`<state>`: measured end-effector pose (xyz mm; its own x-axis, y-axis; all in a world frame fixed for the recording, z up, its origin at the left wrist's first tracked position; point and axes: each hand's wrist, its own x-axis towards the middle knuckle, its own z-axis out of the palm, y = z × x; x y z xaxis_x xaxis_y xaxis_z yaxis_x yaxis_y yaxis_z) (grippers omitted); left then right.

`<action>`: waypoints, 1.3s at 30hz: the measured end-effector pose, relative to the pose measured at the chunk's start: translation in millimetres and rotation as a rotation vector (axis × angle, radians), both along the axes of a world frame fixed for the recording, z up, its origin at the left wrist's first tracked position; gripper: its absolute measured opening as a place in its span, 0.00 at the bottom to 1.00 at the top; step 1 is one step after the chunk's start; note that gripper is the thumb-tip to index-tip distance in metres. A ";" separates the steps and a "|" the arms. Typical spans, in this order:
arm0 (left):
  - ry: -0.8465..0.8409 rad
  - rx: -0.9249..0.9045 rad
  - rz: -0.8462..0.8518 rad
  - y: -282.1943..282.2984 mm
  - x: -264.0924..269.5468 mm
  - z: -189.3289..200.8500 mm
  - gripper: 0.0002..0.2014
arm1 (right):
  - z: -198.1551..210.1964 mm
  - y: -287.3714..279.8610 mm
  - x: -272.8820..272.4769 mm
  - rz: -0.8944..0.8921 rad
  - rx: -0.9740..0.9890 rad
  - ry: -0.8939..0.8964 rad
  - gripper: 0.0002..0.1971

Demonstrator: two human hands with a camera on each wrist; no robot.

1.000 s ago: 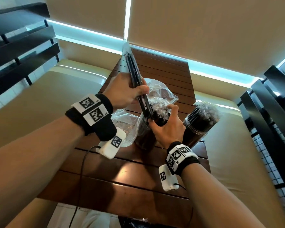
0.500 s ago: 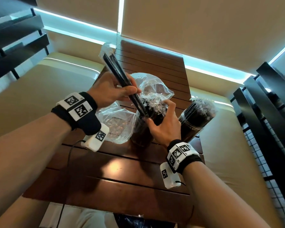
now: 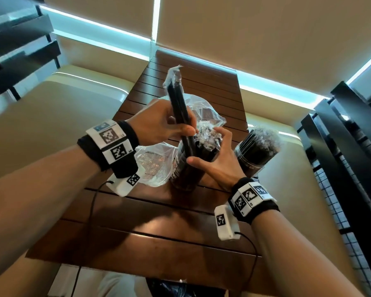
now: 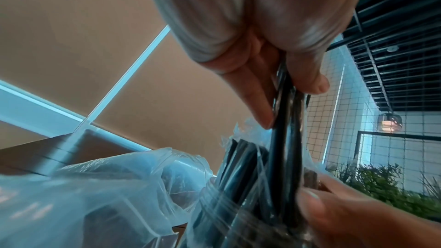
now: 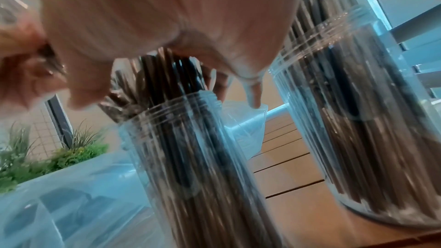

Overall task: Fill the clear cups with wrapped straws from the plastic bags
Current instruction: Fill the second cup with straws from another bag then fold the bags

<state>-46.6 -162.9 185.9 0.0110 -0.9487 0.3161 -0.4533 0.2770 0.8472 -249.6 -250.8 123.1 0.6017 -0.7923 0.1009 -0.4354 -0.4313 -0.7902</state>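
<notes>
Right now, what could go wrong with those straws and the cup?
The cup already looks packed, so the straws in the left hand might jam or bend going in. Pushing could tip the tall cup; the right hand only loosely steadies its top. It could also knock the full cup beside it.

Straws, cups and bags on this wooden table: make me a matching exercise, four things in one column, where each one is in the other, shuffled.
Things
1. straw bundle
2. near cup
3. far-right cup
4. plastic bag

Places
A. lying crumpled left of the near cup
B. standing untouched, packed with straws
C. pinched by the left hand, lower end entering a cup
D. right hand against its top

Pairs: 1-C, 2-D, 3-B, 4-A
</notes>
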 end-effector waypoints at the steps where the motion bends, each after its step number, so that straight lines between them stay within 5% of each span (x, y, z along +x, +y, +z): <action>1: -0.020 -0.004 -0.003 -1.0 -1.4 1.6 0.07 | 1.9 1.5 1.6 -0.042 -0.045 0.007 0.47; 10: -0.176 -0.008 -0.069 -11.3 -3.8 10.9 0.08 | -8.0 -0.6 9.6 -0.227 -0.368 0.049 0.36; 23: 0.100 0.019 -0.030 -14.8 -2.1 -6.3 0.16 | -16.4 1.1 11.9 -0.195 -0.359 -0.088 0.44; 27: 0.028 0.012 -0.038 -17.0 -8.0 -6.0 0.16 | -22.3 4.5 24.2 -0.229 -0.390 -0.190 0.47; 39: -0.088 0.078 -0.119 -32.7 -10.8 3.3 0.09 | -19.5 4.4 23.6 -0.267 -0.438 -0.044 0.41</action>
<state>-57.4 -195.6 189.2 -0.1272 -0.9632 0.2367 -0.4944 0.2685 0.8267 -225.9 -246.4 103.6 0.3715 -0.7957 0.4784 -0.5458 -0.6040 -0.5808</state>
